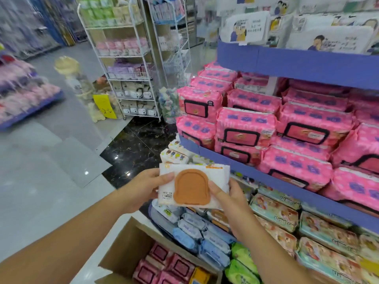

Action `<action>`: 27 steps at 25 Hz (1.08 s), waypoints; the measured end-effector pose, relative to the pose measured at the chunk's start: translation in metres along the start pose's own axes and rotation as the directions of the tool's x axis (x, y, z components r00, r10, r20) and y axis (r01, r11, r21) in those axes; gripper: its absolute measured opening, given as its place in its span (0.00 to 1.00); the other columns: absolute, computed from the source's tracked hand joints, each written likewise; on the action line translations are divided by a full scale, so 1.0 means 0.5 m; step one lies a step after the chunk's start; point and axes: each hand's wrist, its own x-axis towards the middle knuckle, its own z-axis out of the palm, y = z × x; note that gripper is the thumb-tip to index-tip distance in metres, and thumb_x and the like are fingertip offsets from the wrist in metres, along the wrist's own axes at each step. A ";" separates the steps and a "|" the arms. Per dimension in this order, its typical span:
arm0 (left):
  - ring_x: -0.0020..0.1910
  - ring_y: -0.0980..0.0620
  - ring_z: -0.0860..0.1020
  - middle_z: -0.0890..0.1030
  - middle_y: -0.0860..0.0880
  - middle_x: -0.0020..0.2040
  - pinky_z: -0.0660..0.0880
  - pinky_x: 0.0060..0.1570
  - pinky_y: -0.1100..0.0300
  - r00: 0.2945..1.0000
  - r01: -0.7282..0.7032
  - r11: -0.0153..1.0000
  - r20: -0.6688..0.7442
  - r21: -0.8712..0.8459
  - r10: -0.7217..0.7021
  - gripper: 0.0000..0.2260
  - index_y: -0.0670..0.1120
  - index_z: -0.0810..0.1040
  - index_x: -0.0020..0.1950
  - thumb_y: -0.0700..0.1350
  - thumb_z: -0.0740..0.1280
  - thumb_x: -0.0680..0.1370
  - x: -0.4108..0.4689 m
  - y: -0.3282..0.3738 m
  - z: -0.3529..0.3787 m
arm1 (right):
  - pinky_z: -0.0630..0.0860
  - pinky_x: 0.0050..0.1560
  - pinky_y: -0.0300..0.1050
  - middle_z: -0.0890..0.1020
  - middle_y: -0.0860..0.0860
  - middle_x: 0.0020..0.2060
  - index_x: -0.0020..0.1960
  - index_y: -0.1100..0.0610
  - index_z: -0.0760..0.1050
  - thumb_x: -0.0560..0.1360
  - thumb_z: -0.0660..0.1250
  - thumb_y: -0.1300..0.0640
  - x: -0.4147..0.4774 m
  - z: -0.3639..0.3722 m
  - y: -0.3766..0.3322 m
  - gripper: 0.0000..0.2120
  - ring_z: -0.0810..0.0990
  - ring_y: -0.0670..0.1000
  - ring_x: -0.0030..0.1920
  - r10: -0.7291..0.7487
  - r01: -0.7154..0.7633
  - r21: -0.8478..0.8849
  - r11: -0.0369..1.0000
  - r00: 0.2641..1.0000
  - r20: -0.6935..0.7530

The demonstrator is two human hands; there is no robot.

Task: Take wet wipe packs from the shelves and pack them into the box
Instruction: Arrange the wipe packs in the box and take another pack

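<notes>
From the head camera, a white wet wipe pack [193,186] with a brown lid is held in the air between both hands, above the lower shelf and up from the cardboard box [131,242]. The left hand [141,189] grips its left edge, thumb curled over the front; the right hand [229,198] pinches the right edge, thumb against the lid. Pink packs [164,265] already lie in the box. Pink packs also fill the blue shelf [266,173] on the right.

Wipe pack [193,186]: between your left grip [139,190] and right grip [229,199], above the box [121,240].
Box: before the shelves' [307,66] front edge, packs [162,261] inside.
Wire rack [131,58]: behind, left of shelves.
</notes>
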 end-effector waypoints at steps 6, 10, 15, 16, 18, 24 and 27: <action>0.58 0.48 0.84 0.85 0.48 0.60 0.81 0.50 0.60 0.995 0.006 0.995 0.096 0.104 -0.016 0.17 0.46 0.78 0.67 0.39 0.71 0.78 0.188 -0.259 -0.252 | 0.80 0.61 0.55 0.79 0.44 0.66 0.73 0.45 0.69 0.59 0.84 0.43 0.205 0.162 0.234 0.46 0.80 0.50 0.63 0.131 -0.125 -0.209 0.970 0.991 0.016; 0.58 0.48 0.84 0.86 0.47 0.58 0.82 0.54 0.55 0.978 -0.080 0.985 0.205 0.154 0.047 0.23 0.47 0.79 0.67 0.32 0.74 0.74 0.379 -0.333 -0.405 | 0.81 0.54 0.56 0.72 0.43 0.68 0.68 0.35 0.68 0.65 0.83 0.57 0.353 0.264 0.319 0.39 0.78 0.51 0.62 0.073 -0.088 -0.318 0.944 0.996 -0.059; 0.60 0.53 0.83 0.86 0.51 0.59 0.76 0.61 0.56 0.942 -0.244 0.951 0.279 0.189 0.186 0.28 0.51 0.77 0.68 0.35 0.76 0.70 0.554 -0.346 -0.492 | 0.78 0.37 0.32 0.78 0.39 0.52 0.59 0.42 0.69 0.66 0.81 0.61 0.504 0.309 0.283 0.30 0.79 0.38 0.44 -0.123 0.007 -0.652 0.758 0.984 -0.132; 0.59 0.55 0.83 0.86 0.52 0.58 0.77 0.59 0.59 0.935 -0.274 0.939 0.283 0.206 0.211 0.27 0.52 0.78 0.67 0.36 0.77 0.70 0.584 -0.349 -0.501 | 0.75 0.36 0.30 0.76 0.37 0.52 0.62 0.43 0.69 0.66 0.82 0.57 0.533 0.312 0.276 0.32 0.78 0.37 0.45 -0.133 0.000 -0.743 0.669 0.984 -0.120; 0.56 0.57 0.84 0.87 0.54 0.55 0.79 0.52 0.67 0.928 -0.311 0.924 0.280 0.221 0.245 0.25 0.55 0.79 0.63 0.35 0.77 0.71 0.637 -0.362 -0.506 | 0.73 0.40 0.31 0.75 0.37 0.53 0.68 0.44 0.69 0.65 0.82 0.51 0.584 0.308 0.273 0.36 0.77 0.39 0.49 -0.147 -0.036 -0.861 0.508 0.981 -0.129; 0.56 0.58 0.83 0.86 0.56 0.55 0.80 0.60 0.54 0.923 -0.357 0.899 0.248 0.254 0.296 0.24 0.54 0.80 0.63 0.38 0.79 0.70 0.715 -0.453 -0.469 | 0.66 0.67 0.49 0.69 0.47 0.65 0.74 0.49 0.66 0.67 0.76 0.35 0.635 0.289 0.358 0.42 0.64 0.51 0.66 -0.248 -0.128 -0.988 0.083 0.958 -0.145; 0.58 0.57 0.82 0.85 0.57 0.57 0.79 0.61 0.52 0.920 -0.372 0.895 0.229 0.246 0.319 0.24 0.54 0.79 0.65 0.39 0.79 0.71 0.722 -0.473 -0.461 | 0.65 0.64 0.48 0.68 0.48 0.63 0.73 0.50 0.65 0.69 0.73 0.34 0.633 0.290 0.367 0.39 0.63 0.52 0.62 -0.272 -0.151 -0.988 -0.033 0.953 -0.136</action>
